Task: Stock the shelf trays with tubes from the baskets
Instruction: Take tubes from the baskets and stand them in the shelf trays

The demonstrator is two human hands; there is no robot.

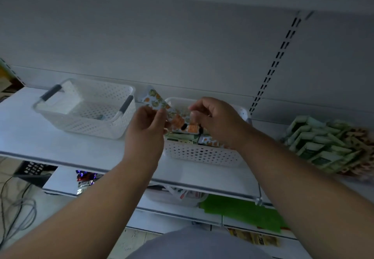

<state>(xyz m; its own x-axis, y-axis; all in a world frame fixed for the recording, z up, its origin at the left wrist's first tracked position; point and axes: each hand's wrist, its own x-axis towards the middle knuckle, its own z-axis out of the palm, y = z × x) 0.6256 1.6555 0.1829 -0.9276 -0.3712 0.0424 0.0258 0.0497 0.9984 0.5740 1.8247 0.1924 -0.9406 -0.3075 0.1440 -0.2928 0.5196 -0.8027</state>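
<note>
My left hand (146, 126) holds a white tube with an orange and green fruit print (155, 100), lifted above the left rim of a white perforated basket (202, 153). My right hand (217, 118) hovers over that basket with fingers curled, pinching near another printed tube (180, 121); the exact grip is hidden. More tubes (210, 140) lie in this basket. To the left stands a second white perforated basket with grey handles (89, 125), nearly empty, with one small item at its bottom.
Both baskets stand on a white shelf (30, 135). A pile of green and tan packets (327, 147) lies on the shelf at right. Lower shelves hold shiny packets (86, 180) and a green sheet (242, 212). Cables (18, 208) lie on the floor at left.
</note>
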